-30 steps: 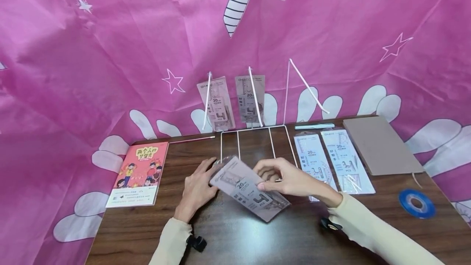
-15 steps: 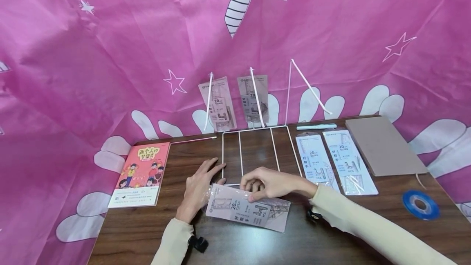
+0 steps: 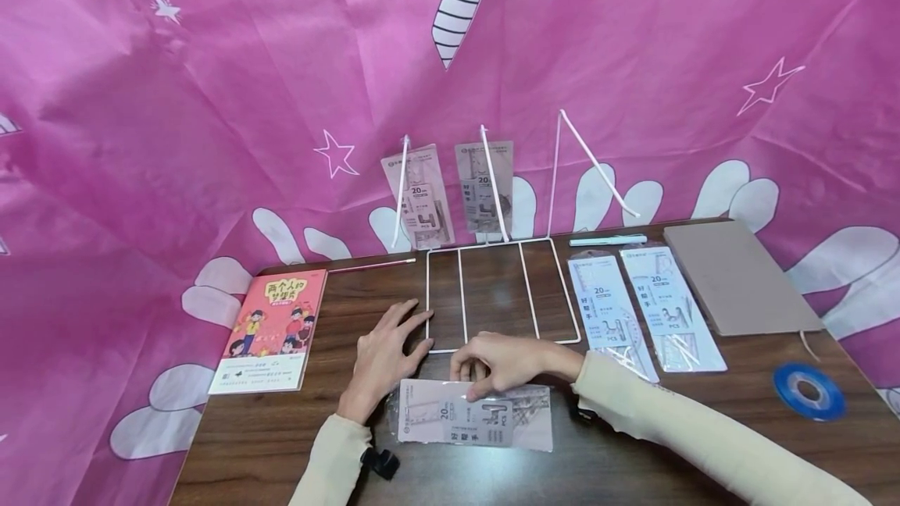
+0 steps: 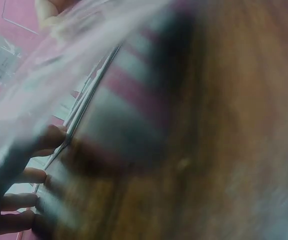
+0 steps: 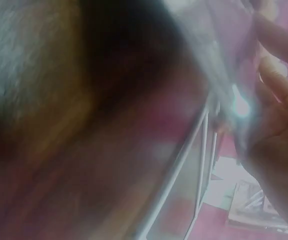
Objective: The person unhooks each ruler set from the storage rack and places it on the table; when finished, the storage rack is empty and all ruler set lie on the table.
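My right hand [image 3: 513, 361] pinches the long upper edge of a packaged ruler set [image 3: 450, 424], which lies sideways in front of the white wire rack [image 3: 462, 287]. My left hand [image 3: 380, 361] has its fingers spread, the tips at the rack's left front corner and the palm just left of the package. In the left wrist view the left fingers [image 4: 31, 175] lie along the rack's wire, with the clear wrapper blurred across the foreground. Two more packaged sets, one left [image 3: 425, 205] and one centre [image 3: 485, 186], hang on the rack's arms; the right arm [image 3: 598, 162] holds none.
Right of the rack lie two more packaged ruler sets, the nearer [image 3: 608, 311] and the farther [image 3: 668, 311], below a light blue pen [image 3: 608, 240]. A grey-brown notebook [image 3: 738, 279] and blue tape roll [image 3: 808, 391] sit farther right. At left are a book [image 3: 270, 326] and pencil [image 3: 373, 265].
My right hand has brought the package down and toward me, turning it from a slant to lie level sideways. My left hand stays at the rack's corner, no longer overlapped by the package.
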Available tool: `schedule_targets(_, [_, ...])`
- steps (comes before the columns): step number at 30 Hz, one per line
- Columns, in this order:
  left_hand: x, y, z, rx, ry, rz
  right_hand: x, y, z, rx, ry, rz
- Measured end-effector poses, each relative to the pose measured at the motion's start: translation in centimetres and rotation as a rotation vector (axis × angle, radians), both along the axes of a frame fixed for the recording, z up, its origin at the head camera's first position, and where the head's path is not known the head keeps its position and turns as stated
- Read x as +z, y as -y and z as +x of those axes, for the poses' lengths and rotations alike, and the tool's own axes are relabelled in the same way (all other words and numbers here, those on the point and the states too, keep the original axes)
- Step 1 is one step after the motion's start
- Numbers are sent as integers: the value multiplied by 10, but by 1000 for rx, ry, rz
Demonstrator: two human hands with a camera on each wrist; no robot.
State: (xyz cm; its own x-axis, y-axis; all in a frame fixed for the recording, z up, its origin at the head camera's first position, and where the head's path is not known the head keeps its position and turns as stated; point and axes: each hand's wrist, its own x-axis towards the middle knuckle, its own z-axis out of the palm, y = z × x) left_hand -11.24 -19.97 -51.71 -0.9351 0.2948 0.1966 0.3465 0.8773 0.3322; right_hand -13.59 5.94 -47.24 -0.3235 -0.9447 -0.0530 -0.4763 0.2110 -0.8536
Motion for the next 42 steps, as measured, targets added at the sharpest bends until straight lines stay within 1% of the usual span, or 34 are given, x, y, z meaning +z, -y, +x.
schedule_targets(2, [0,0,0,-2,-4,4,-1,3,2,-1,-29,10])
schedule_targets(5, [0,1,0,-4,-5,11,-4,6,5,-7,-49,31])
schedule_targets(12, [1,2,0,-3,0,2,-5,11,12,-39,-76,80])
schedule_targets(23, [2,2,-2,-7,-9,2,-2,14,20,-51,-194,113])
schedule_targets(26, [2,2,-2,-6,-6,-3,-1,13,19,-77,-229,111])
schedule_targets(28, [2,2,-2,-5,-6,-7,0,11,14,-109,-259,108])
schedule_targets(30, [2,2,-2,-4,-7,-5,2,7,6,-159,-289,102])
schedule_targets(32, [2,2,-2,-3,-8,-5,4,2,-6,-221,-309,87])
schedule_targets(34, [2,2,-2,-2,-8,-4,7,-5,-19,-294,-325,45])
schedule_targets(37, [2,2,-2,-2,-3,-2,11,-17,-42,-427,-336,-44])
schedule_targets(42, [1,2,-1,-2,7,3,14,-34,-77,-708,-359,-215])
